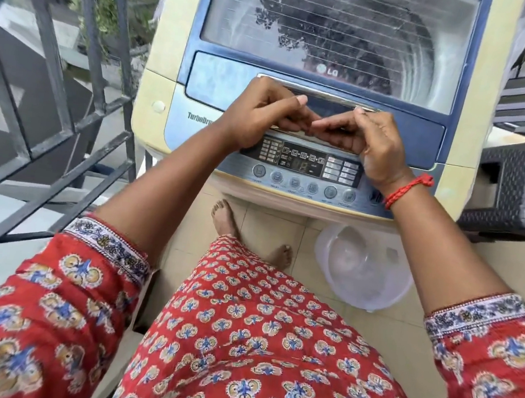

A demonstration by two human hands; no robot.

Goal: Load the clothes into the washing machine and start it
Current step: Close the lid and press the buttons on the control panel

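Readable text: "LG" logo on the washing machine (315,84) lid glass, "TurboDru…" at left of the control panel (303,164), rest cut off by the forearm. Display digits lit red, looks like "18". Button captions too blurred to read.

Machine is a top-loader, centre to upper frame: cream body, blue lid (336,38) closed, dark clothes (330,34) visible through the ribbed glass inside the drum. Chrome lid handle (324,93) just above the hands.

Left hand (263,114) and right hand (368,138) sit over the lid's front edge, fingers curled inward, fingertips meeting mid-frame. Neither holds anything I can see. Red thread bracelet (408,189) on right wrist.

Clear plastic tub (363,271) on the tiled floor, lower right of centre. Metal railing (72,81) at left.
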